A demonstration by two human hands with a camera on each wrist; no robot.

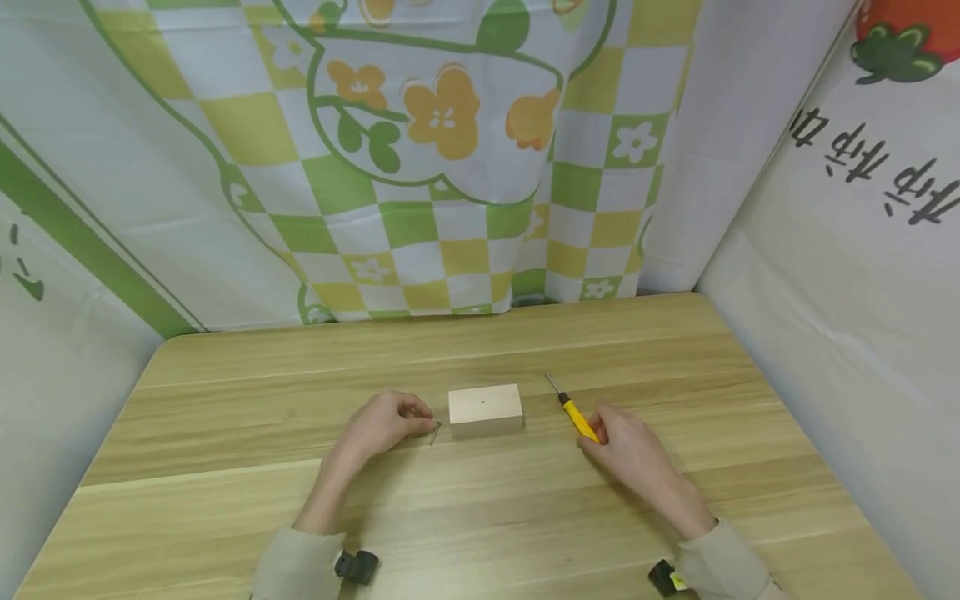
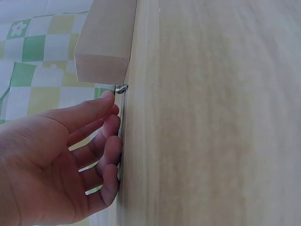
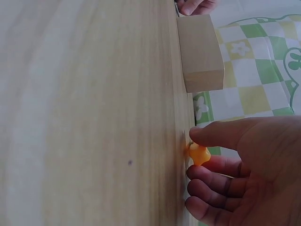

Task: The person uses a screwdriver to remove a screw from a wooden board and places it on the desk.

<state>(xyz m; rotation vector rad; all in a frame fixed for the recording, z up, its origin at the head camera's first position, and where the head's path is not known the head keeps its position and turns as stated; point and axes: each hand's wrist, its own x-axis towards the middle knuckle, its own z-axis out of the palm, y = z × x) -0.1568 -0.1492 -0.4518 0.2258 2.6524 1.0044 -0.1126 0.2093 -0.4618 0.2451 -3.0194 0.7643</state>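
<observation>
A small metal screw (image 1: 435,432) is at the fingertips of my left hand (image 1: 386,423), just left of a pale wooden block (image 1: 486,412). In the left wrist view, the screw (image 2: 122,88) shows as a shiny bit beyond the thumb tip, low by the tabletop, and the fingers are bent. My right hand (image 1: 633,450) holds a screwdriver by the rear of its yellow handle (image 1: 580,419), its metal shaft pointing away and to the left. Thumb and index finger pinch the handle end (image 3: 199,154) in the right wrist view. A small green dot marks the block's top.
The wood-grain table (image 1: 480,517) runs back to a checked, flower-patterned curtain (image 1: 442,208). White sheets hang along the left and right sides. Dark wrist cameras sit at both cuffs, the left camera (image 1: 357,567) and the right camera (image 1: 663,577).
</observation>
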